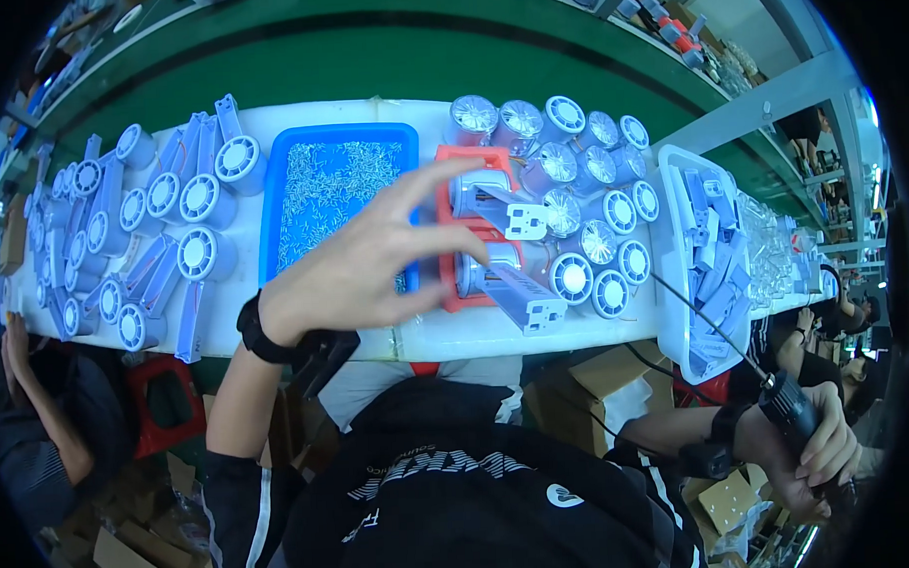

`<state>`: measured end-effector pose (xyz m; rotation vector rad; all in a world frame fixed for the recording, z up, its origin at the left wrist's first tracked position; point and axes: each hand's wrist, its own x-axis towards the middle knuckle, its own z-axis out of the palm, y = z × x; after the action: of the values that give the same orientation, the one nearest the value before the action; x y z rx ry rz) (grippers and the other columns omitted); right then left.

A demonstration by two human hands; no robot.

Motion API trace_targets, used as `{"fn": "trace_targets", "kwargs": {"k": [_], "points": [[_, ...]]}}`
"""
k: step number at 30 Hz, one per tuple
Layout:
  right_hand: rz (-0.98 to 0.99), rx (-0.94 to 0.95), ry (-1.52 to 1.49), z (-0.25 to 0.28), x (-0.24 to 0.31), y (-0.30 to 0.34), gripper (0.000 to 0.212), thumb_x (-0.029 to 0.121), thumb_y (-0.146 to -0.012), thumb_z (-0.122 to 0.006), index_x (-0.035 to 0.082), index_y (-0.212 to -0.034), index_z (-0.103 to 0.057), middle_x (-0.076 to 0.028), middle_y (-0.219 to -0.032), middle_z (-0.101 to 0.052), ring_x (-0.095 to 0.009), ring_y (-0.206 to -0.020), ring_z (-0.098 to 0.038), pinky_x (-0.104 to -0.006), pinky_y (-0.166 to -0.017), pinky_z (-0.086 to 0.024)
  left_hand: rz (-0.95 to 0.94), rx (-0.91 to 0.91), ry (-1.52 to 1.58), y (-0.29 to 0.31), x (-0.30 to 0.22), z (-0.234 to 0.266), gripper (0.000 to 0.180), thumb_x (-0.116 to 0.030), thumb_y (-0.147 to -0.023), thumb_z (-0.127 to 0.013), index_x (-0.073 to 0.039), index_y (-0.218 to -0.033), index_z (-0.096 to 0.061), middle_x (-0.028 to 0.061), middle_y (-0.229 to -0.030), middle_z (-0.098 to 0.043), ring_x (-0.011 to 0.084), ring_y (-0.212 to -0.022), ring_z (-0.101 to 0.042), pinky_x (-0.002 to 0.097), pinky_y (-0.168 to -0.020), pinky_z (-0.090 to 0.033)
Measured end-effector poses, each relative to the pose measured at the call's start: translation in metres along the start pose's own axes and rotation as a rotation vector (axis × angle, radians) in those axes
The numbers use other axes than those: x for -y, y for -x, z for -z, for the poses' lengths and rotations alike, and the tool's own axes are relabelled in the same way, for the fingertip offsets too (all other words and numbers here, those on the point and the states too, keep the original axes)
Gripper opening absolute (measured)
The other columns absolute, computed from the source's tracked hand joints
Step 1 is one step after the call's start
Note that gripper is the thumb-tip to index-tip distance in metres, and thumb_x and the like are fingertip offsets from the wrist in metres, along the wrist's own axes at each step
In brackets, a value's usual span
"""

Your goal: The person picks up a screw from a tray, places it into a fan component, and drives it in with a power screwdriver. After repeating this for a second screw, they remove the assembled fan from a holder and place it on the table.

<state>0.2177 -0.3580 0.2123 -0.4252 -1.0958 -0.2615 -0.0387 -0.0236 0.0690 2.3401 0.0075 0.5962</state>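
Note:
My left hand (373, 257) is raised over the white bench, fingers spread and curved, holding nothing that I can see. It hovers between a blue tray of small metal screws (316, 189) and a red fixture (452, 224) that holds two silver cylinders with white bracket parts (520, 292) on them. My right hand (816, 452) is low at the right, below the bench edge, gripping a black screwdriver (779, 398) whose long thin bit points up toward the bench.
Several round fan-like cylinders (598, 249) stand right of the fixture. A white tray (675, 276) of blue-white brackets sits further right. More cylinders and brackets (152, 234) cover the left. Another person (39, 419) sits at my left. Cardboard boxes lie under the bench.

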Motion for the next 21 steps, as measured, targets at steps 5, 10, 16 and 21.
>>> {"fn": "trace_targets", "kwargs": {"k": [5,10,16,21], "points": [[-0.049,0.038,-0.221,0.024,0.015,0.025,0.044,0.022,-0.088,-0.084,0.009,-0.107,-0.046,-0.001,-0.072,-0.06,-0.011,-0.049,-0.055,-0.0239,-0.044,-0.047,-0.096,0.014,-0.121,-0.018,-0.015,-0.036,0.053,-0.014,-0.073,-0.087,-0.015,-0.123,-0.071,0.0178,-0.151,-0.045,0.0435,-0.141,-0.043,0.0518,-0.112,-0.041],[-0.467,0.117,0.174,0.038,0.022,0.06,0.04,0.017,-0.088,-0.079,0.008,-0.107,-0.045,0.0,-0.07,-0.056,-0.01,-0.05,-0.053,-0.0243,-0.047,-0.046,-0.168,0.071,-0.162,-0.046,0.007,-0.053,0.046,-0.02,-0.072,-0.09,-0.012,-0.115,-0.075,0.0169,-0.138,-0.052,0.0395,-0.13,-0.05,0.0478,-0.108,-0.043],[-0.705,0.067,0.466,0.055,0.01,0.114,0.04,0.011,-0.086,-0.079,0.008,-0.105,-0.044,-0.002,-0.071,-0.056,-0.012,-0.053,-0.054,-0.0262,-0.051,-0.047,-0.079,0.12,-0.042,-0.065,-0.014,-0.004,0.035,-0.026,-0.074,-0.091,-0.008,-0.101,-0.077,0.0158,-0.129,-0.056,0.0359,-0.12,-0.057,0.0443,-0.102,-0.048],[-0.629,0.147,0.464,0.076,0.011,0.129,0.045,0.0,-0.079,-0.082,0.008,-0.106,-0.048,-0.004,-0.073,-0.06,-0.015,-0.052,-0.055,-0.0283,-0.052,-0.047,0.111,0.306,-0.179,-0.102,-0.014,0.091,0.035,-0.027,-0.073,-0.092,-0.006,-0.096,-0.076,0.0159,-0.121,-0.058,0.035,-0.11,-0.061,0.0419,-0.096,-0.051]]}}
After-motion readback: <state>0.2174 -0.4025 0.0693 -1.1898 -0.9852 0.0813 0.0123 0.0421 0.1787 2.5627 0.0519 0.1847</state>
